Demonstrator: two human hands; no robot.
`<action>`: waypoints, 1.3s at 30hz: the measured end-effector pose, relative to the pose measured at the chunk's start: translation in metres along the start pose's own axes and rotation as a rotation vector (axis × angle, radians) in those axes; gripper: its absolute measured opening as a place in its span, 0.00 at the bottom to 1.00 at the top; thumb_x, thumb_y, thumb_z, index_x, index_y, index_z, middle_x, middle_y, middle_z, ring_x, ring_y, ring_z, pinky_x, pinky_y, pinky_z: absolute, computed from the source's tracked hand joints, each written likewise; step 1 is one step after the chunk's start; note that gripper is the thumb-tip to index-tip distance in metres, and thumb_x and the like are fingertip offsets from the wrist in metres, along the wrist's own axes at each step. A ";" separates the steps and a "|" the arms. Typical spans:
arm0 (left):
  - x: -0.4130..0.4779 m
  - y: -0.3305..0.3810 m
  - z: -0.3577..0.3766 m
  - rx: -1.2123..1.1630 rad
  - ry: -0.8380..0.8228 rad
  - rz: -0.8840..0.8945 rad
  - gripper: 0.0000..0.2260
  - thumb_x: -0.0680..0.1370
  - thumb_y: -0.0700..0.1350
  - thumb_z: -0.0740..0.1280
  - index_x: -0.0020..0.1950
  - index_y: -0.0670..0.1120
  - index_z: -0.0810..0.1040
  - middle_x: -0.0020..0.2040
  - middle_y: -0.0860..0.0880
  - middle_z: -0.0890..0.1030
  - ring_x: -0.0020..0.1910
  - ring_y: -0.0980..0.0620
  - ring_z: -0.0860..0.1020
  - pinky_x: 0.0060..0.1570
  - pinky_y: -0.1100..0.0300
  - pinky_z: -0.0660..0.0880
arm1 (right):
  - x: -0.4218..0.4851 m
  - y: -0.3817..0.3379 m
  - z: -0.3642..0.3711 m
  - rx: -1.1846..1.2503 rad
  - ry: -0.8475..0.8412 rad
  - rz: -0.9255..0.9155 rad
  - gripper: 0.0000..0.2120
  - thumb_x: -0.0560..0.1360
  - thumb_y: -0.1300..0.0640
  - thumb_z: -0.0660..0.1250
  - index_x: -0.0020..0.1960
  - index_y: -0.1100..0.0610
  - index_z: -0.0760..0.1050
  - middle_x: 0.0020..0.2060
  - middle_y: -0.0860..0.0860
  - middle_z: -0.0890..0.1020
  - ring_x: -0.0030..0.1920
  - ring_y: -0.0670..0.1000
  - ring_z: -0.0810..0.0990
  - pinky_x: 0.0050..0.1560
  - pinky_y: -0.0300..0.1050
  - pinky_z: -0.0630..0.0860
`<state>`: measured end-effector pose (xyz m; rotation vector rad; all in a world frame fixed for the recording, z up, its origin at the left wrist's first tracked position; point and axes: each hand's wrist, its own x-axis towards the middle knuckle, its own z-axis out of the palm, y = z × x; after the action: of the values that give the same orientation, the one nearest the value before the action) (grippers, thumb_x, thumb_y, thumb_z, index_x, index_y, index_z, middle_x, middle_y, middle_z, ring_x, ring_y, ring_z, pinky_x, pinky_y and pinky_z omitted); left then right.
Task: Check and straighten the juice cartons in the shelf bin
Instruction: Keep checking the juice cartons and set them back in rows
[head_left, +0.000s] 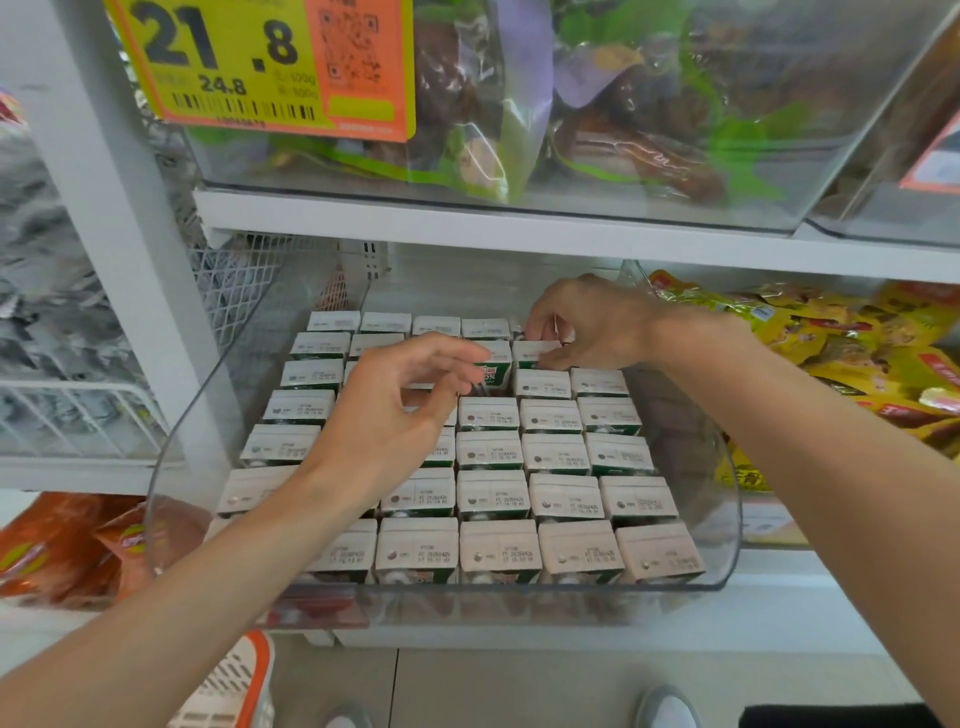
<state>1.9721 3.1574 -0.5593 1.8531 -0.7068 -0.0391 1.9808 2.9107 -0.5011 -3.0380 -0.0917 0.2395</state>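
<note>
A clear plastic bin (176, 457) on the middle shelf holds several small juice cartons (553, 452) with white tops, packed upright in rows. One carton (492, 371) near the back stands raised above its neighbours, its green side showing. My left hand (400, 410) hovers over the middle rows, fingers curled, its fingertips at that raised carton. My right hand (587, 325) reaches to the back right, and its fingers pinch the top of a carton (535, 351) beside the raised one.
A clear bin of bagged snacks (519, 119) with a yellow price tag (249, 67) sits on the shelf above. Yellow snack packets (841, 353) fill the bin to the right. Orange packets (67, 545) lie lower left. A white-and-orange basket (234, 686) stands on the floor.
</note>
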 end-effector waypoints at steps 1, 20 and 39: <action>0.000 0.000 0.000 0.004 -0.002 0.002 0.15 0.82 0.36 0.68 0.58 0.56 0.85 0.49 0.61 0.87 0.53 0.62 0.84 0.58 0.68 0.77 | -0.003 0.003 -0.002 0.029 0.010 0.000 0.17 0.79 0.52 0.75 0.65 0.56 0.80 0.57 0.51 0.80 0.57 0.52 0.78 0.57 0.44 0.75; -0.002 0.014 0.002 -0.092 -0.176 -0.012 0.14 0.80 0.49 0.70 0.66 0.56 0.80 0.59 0.62 0.85 0.62 0.63 0.82 0.65 0.62 0.77 | -0.083 -0.048 0.027 0.862 0.462 -0.097 0.14 0.80 0.58 0.74 0.65 0.56 0.79 0.55 0.48 0.86 0.52 0.45 0.86 0.54 0.39 0.83; -0.006 -0.007 -0.014 -0.437 -0.232 -0.195 0.14 0.80 0.54 0.68 0.64 0.58 0.84 0.61 0.50 0.87 0.61 0.50 0.85 0.57 0.62 0.81 | -0.102 -0.064 0.055 1.496 0.415 0.199 0.09 0.76 0.59 0.77 0.53 0.63 0.85 0.53 0.54 0.89 0.50 0.56 0.90 0.54 0.44 0.86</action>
<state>1.9756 3.1740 -0.5617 1.4997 -0.6147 -0.5039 1.8684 2.9723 -0.5333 -1.5400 0.2885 -0.2357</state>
